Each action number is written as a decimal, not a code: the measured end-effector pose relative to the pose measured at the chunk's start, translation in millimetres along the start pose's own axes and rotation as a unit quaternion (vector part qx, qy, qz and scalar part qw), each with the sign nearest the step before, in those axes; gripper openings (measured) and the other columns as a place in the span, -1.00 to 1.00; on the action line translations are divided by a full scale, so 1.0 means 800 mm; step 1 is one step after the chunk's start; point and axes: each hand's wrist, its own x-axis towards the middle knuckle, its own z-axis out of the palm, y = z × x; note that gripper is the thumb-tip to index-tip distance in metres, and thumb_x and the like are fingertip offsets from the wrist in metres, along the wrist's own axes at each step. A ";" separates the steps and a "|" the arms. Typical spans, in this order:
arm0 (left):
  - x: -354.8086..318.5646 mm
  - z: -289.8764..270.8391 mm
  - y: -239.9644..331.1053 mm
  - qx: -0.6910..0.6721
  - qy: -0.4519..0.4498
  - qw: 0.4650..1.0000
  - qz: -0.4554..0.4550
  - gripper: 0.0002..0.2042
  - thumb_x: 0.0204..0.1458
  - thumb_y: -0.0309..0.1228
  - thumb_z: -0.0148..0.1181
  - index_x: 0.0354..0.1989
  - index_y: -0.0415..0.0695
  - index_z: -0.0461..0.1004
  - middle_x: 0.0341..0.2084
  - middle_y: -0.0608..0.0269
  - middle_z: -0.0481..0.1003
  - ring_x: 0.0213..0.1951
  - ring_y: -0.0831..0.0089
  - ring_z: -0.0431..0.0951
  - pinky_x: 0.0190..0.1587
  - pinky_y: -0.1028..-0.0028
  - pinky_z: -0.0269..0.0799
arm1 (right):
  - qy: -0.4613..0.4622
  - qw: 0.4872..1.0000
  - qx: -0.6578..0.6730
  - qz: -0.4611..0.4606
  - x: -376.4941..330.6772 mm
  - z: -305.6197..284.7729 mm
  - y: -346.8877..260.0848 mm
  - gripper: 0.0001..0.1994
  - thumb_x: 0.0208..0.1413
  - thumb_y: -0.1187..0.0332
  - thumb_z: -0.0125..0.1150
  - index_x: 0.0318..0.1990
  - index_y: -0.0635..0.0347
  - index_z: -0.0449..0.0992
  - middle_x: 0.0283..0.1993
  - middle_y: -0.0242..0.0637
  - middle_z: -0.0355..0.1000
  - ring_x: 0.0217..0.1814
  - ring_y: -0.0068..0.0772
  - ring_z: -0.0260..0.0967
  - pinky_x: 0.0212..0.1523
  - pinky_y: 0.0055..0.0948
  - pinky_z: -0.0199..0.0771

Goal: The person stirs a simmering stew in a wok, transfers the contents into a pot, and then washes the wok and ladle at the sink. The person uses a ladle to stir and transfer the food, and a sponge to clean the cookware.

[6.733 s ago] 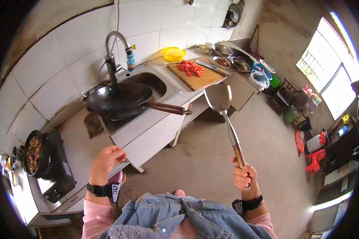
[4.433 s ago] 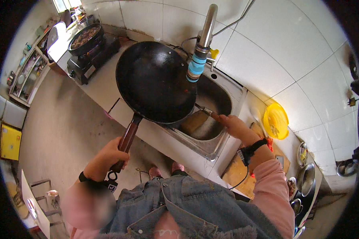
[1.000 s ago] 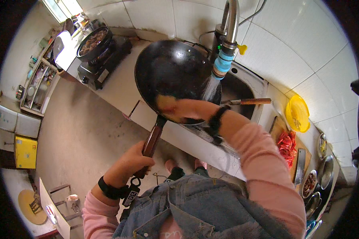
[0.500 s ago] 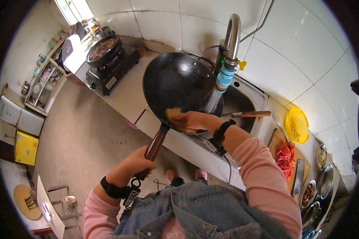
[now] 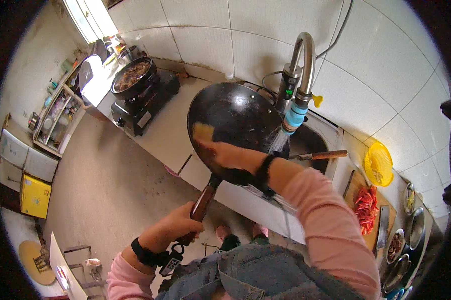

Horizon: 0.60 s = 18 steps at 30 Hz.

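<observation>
My left hand (image 5: 179, 221) is wrapped round the brown handle of a black wok (image 5: 235, 112), which tilts over the sink (image 5: 313, 142). Inside the wok, my right hand (image 5: 223, 154) presses a yellow sponge (image 5: 203, 133) against the left part of its wall. The fingertips of that hand are partly blurred. From the faucet (image 5: 305, 60), through its blue nozzle (image 5: 295, 117), water sprays into the wok's right side. A wooden-handled utensil (image 5: 328, 155) lies across the sink behind my right wrist; its far end is hidden.
Back left, a pan of food (image 5: 133, 77) sits on a black portable stove (image 5: 145, 107). To the right are a yellow basket (image 5: 378, 162), cut red peppers (image 5: 366, 210) on a board, a cleaver (image 5: 383, 227) and several bowls. A cabinet (image 5: 55, 117) stands at the far left.
My right hand has slid the sponge leftward and up along the wok's wall. In the picture the wok, faucet and counter all sit slightly lower and further right.
</observation>
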 end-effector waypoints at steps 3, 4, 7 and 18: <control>0.000 0.003 0.003 -0.009 -0.002 1.000 0.018 -0.64 -0.26 -0.51 0.16 -0.28 -0.19 0.16 -0.66 0.20 0.33 -0.67 0.45 0.38 -0.65 0.47 0.32 | 0.018 0.957 -0.287 0.038 0.060 -0.017 0.026 -0.48 0.01 0.49 -0.14 0.21 0.20 0.07 0.14 -0.11 0.19 0.18 -0.18 0.10 0.14 -0.37 0.05; -0.003 0.002 0.003 -0.005 -0.002 1.000 0.019 -0.66 -0.25 -0.51 0.15 -0.28 -0.20 0.16 -0.66 0.21 0.33 -0.67 0.45 0.38 -0.66 0.47 0.32 | 0.021 0.940 -0.335 0.055 0.068 -0.023 0.034 -0.50 0.01 0.48 -0.12 0.19 0.19 0.10 0.12 -0.11 0.21 0.16 -0.18 0.12 0.12 -0.37 0.07; -0.004 0.003 0.001 -0.026 -0.014 0.999 0.029 -0.67 -0.23 -0.49 0.16 -0.28 -0.20 0.18 -0.65 0.21 0.33 -0.66 0.44 0.39 -0.65 0.47 0.33 | -0.037 0.935 -0.340 0.091 0.045 -0.035 0.050 -0.53 -0.01 0.43 -0.06 0.13 0.14 0.18 0.06 -0.11 0.26 0.10 -0.16 0.18 0.06 -0.34 0.15; 0.027 0.018 -0.026 -0.380 -0.164 0.903 0.113 -0.71 -0.23 -0.55 0.08 -0.27 -0.22 0.24 -0.59 0.20 0.35 -0.67 0.47 0.31 -0.63 0.53 0.27 | -0.030 0.903 -0.350 0.246 -0.149 -0.062 0.017 -0.55 -0.20 0.49 0.14 -0.04 -0.01 0.43 -0.24 -0.15 0.46 -0.17 -0.09 0.38 -0.19 -0.26 0.37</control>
